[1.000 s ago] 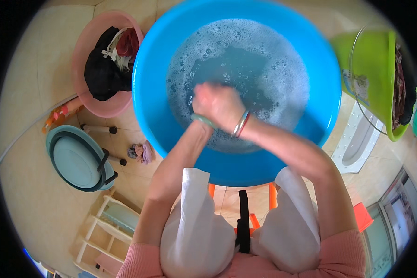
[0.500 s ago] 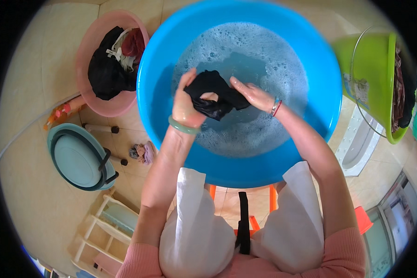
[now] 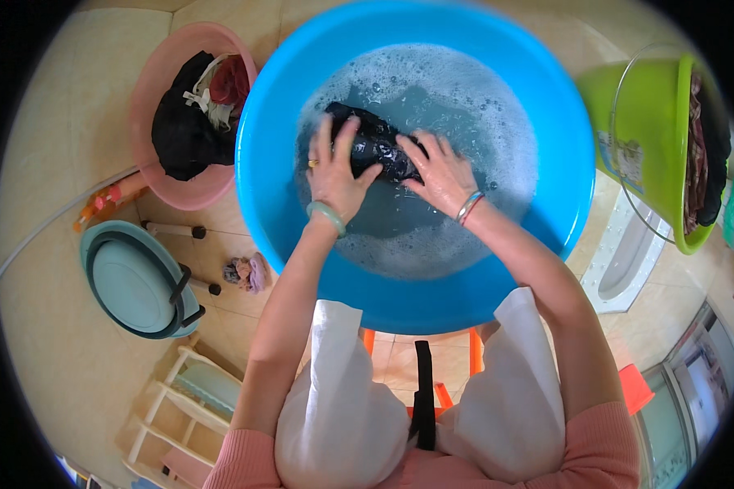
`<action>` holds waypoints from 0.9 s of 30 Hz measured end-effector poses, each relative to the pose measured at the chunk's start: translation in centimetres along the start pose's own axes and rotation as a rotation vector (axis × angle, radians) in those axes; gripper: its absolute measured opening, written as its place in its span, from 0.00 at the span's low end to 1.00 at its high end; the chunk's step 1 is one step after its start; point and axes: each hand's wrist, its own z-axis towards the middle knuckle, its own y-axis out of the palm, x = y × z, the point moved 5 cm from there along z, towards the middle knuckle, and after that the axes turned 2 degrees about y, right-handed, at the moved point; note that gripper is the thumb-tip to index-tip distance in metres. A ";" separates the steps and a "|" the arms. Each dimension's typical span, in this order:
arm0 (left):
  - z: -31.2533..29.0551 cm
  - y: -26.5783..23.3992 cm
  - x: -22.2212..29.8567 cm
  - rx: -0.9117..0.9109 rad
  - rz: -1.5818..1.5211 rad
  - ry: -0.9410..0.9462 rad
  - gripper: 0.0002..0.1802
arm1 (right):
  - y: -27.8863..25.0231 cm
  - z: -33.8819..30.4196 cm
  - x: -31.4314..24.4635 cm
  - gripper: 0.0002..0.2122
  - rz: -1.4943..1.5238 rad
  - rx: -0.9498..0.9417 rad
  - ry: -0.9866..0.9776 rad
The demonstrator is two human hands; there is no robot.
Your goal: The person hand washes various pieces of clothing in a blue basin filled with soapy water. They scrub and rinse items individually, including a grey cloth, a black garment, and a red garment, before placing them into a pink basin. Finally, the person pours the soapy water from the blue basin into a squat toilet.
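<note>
A wet black piece of cloth (image 3: 375,147) lies half sunk in the soapy water of a big blue basin (image 3: 563,122); which garment it is, I cannot tell. On its left part rests my left hand (image 3: 338,175), palm down, fingers spread and thumb out to the side. My right hand (image 3: 440,173) presses on the cloth's right end with fingers apart and slightly bent. Both hands are open, pushing on the cloth from above rather than closed around it. White suds (image 3: 497,106) ring the darker water about it.
To the left stands a pink basin (image 3: 143,122) with dark, white and red clothes. Below it are stacked pale-green basins (image 3: 130,285), scrunchies (image 3: 249,273) and a wooden rack (image 3: 159,407). A green bucket (image 3: 644,138) of clothes stands right, beside a white squat toilet (image 3: 624,261).
The black cloth, held up above the water before, is now down in it. My hands have turned palm down and spread their fingers over it.
</note>
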 end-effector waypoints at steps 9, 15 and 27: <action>-2.1 5.3 -3.3 -0.110 -2.028 -0.705 0.27 | -2.9 0.1 -8.1 0.23 0.705 0.200 -0.160; 0.8 1.1 2.1 -0.458 -2.376 -0.738 0.25 | -5.4 -3.5 -13.9 0.10 0.450 0.202 -0.338; -1.1 3.0 3.2 0.200 -1.864 -0.976 0.16 | -5.5 3.8 -7.4 0.06 0.496 0.335 -0.087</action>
